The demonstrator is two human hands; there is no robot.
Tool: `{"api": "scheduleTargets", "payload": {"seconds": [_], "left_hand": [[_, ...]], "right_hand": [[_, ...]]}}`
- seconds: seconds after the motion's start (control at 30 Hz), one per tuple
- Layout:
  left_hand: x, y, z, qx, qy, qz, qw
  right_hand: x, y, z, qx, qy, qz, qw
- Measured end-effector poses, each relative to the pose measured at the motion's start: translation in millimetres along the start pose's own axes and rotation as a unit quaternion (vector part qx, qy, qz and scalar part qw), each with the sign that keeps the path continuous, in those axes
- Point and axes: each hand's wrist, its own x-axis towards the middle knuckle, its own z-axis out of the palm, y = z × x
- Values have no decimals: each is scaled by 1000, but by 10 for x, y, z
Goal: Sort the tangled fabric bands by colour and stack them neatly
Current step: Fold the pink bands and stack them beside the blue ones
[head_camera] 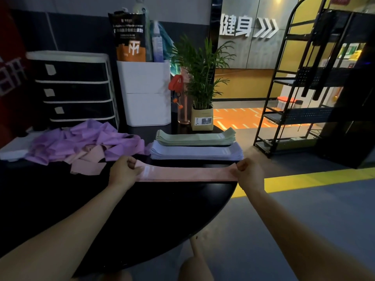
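Observation:
A pink fabric band [186, 173] lies stretched flat across the black table [142, 209]. My left hand [123, 171] pinches its left end and my right hand [248, 171] pinches its right end. Behind it sits a neat stack of pale lilac-white bands [195, 152], and behind that a neat stack of green bands [195, 137]. To the left lies a tangled heap of purple bands [81, 141] with a few pink bands [89, 161] mixed in at its front.
At the back stand a black drawer unit [75, 88], a white bin [147, 94] holding a bag and bottles, a pink bottle [183, 106] and a potted plant [203, 116]. The table's curved edge drops off at the right. A black metal shelf [304, 88] stands on the floor beyond.

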Motion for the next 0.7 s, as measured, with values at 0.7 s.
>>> {"api": "scheduleTargets", "payload": {"seconds": [0.7], "left_hand": [[-93,-194,6,-42,-3,61,997]], "right_hand": [[-491,-454,638,-152,-142,-259,943]]}}
